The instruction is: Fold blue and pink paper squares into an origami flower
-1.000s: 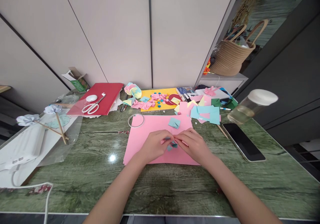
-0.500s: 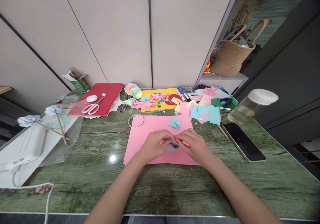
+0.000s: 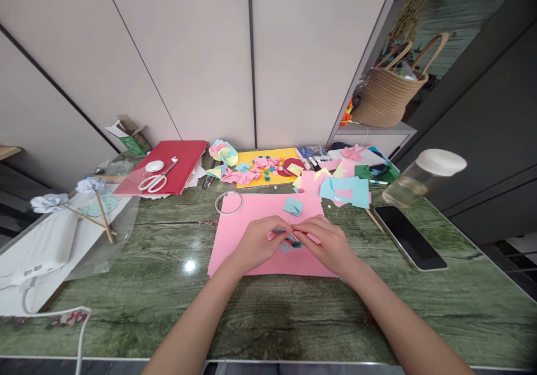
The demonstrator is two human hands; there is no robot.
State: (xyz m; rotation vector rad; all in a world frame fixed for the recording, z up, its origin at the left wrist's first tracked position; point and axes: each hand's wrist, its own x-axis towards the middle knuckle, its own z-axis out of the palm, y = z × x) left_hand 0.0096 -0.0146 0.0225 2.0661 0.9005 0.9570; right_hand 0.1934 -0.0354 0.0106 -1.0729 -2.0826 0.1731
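My left hand [image 3: 265, 240] and my right hand [image 3: 325, 242] meet over a pink paper sheet [image 3: 245, 252], fingertips pinched together. Between them is a small piece of folded blue paper [image 3: 296, 245], mostly hidden by the fingers. Both hands are closed on it. Just beyond the fingers a light-blue folded paper square [image 3: 292, 207] rests on the pink sheet. A silver ring [image 3: 229, 212] lies across the sheet's far left corner.
Behind the sheet are yellow paper [image 3: 251, 180] with small colourful balls and loose paper pieces [image 3: 344, 189]. White scissors [image 3: 153, 181] lie on a red folder [image 3: 184, 162] to the left. A phone [image 3: 409, 238] and a clear bottle [image 3: 413, 182] are at the right.
The fingers shift very slightly around the blue paper. Everything else stays in place.
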